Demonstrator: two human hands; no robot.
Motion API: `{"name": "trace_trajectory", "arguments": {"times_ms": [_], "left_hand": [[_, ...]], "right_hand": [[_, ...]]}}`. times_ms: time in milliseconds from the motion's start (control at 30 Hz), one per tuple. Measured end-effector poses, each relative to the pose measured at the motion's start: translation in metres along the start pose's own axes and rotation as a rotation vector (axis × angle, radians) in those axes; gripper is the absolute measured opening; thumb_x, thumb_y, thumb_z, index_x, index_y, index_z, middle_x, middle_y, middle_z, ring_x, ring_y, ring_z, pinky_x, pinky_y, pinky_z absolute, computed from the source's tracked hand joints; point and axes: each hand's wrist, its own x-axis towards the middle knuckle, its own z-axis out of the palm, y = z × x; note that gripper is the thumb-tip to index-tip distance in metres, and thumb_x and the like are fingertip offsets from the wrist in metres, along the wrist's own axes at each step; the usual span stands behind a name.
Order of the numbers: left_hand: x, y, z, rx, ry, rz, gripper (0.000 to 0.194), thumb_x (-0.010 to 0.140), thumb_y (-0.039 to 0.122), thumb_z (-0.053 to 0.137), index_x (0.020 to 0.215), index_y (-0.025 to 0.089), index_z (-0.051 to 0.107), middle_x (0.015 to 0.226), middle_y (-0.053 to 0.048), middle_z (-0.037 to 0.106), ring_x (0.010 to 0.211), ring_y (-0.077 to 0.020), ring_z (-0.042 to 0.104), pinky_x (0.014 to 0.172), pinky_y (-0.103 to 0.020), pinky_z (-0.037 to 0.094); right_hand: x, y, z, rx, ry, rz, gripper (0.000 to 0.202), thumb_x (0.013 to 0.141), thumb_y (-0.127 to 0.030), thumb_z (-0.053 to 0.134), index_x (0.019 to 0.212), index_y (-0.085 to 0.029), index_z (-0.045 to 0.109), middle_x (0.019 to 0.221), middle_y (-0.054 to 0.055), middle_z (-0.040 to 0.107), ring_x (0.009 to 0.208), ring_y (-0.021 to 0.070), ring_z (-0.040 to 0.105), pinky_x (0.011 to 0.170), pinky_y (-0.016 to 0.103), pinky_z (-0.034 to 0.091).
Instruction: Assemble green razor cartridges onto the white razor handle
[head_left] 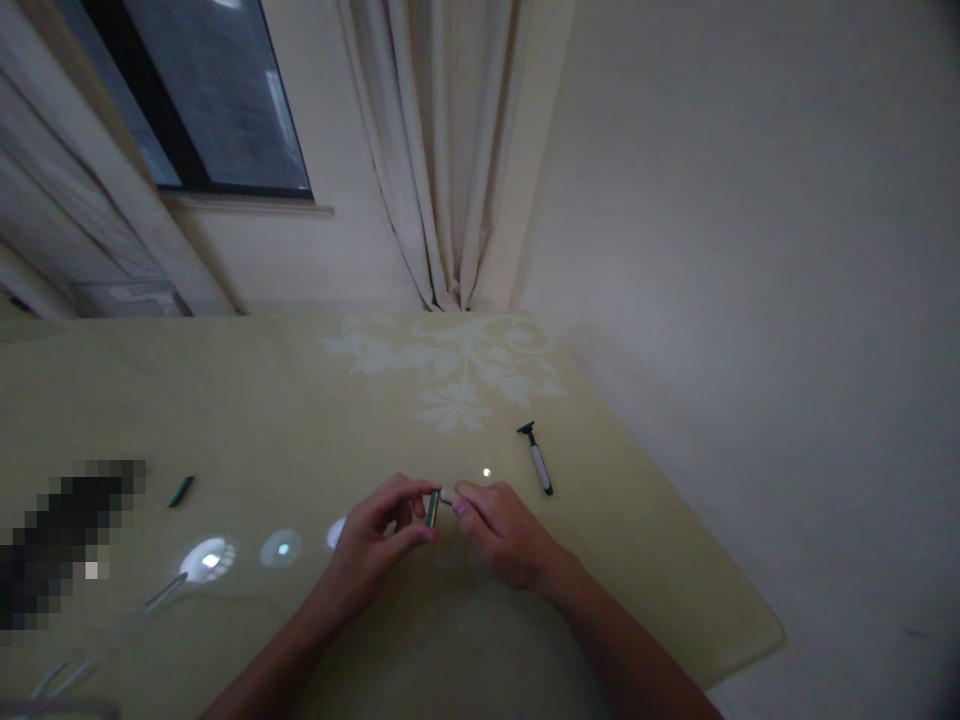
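Over the near middle of the tabletop (645, 560), the left fingers (409, 489), which pinch the strip (432, 508) by its ends, should be steady, and the right fingers (471, 512), gripping the pale piece (448, 496), gentle.

Tabletop (660, 560) right of the right hand (500, 530) is free; 1 razor (539, 466) obstructs beyond.

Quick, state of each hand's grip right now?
Left hand: closed, pinching a green-edged piece between thumb and fingers.
Right hand: closed on a pale-tipped item, mostly hidden.
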Motion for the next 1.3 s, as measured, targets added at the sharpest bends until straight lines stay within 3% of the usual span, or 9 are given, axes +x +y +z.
{"name": "trace_trajectory", "arguments": {"times_ms": [400, 567, 767, 1300], "left_hand": [[-0.0021, -0.0015, -0.0006, 0.022, 0.03, 0.043, 0.031, 0.078, 0.023, 0.086, 0.108, 0.029, 0.084, 0.077, 0.003, 0.063, 0.066, -0.0125, 0.058, 0.062, -0.021, 0.046], [-0.0015, -0.0019, -0.0014, 0.019, 0.07, 0.072, 0.029, 0.08, 0.024, 0.085, 0.109, 0.028, 0.083, 0.078, 0.002, 0.062, 0.07, -0.0138, 0.06, 0.064, -0.021, 0.048], [-0.0025, -0.0027, -0.0004, 0.037, 0.019, 0.091, 0.031, 0.08, 0.023, 0.085, 0.111, 0.029, 0.083, 0.078, 0.002, 0.062, 0.067, -0.0131, 0.058, 0.064, -0.022, 0.048], [-0.0027, -0.0051, -0.0013, 0.053, 0.08, 0.109, 0.032, 0.083, 0.023, 0.084, 0.114, 0.03, 0.082, 0.079, 0.003, 0.061, 0.07, -0.013, 0.058, 0.065, -0.022, 0.047]], "right_hand": [[-0.0013, -0.0034, 0.0019, 0.065, -0.034, -0.063, 0.031, 0.108, -0.033, 0.041, 0.08, -0.021, 0.045, 0.065, -0.005, 0.042, 0.057, 0.0111, 0.04, 0.06, 0.029, 0.021], [-0.0012, -0.0012, 0.0019, -0.04, -0.032, -0.018, 0.029, 0.106, -0.033, 0.045, 0.08, -0.021, 0.046, 0.063, -0.005, 0.041, 0.057, 0.0116, 0.038, 0.06, 0.03, 0.019], [-0.0006, -0.0032, 0.0042, 0.046, -0.025, -0.114, 0.029, 0.107, -0.033, 0.039, 0.083, -0.021, 0.046, 0.068, -0.004, 0.044, 0.059, 0.0118, 0.041, 0.062, 0.028, 0.024], [-0.0018, -0.0008, 0.005, 0.026, -0.009, -0.068, 0.03, 0.106, -0.033, 0.042, 0.078, -0.021, 0.042, 0.063, -0.006, 0.039, 0.056, 0.0111, 0.038, 0.059, 0.029, 0.021]]}}
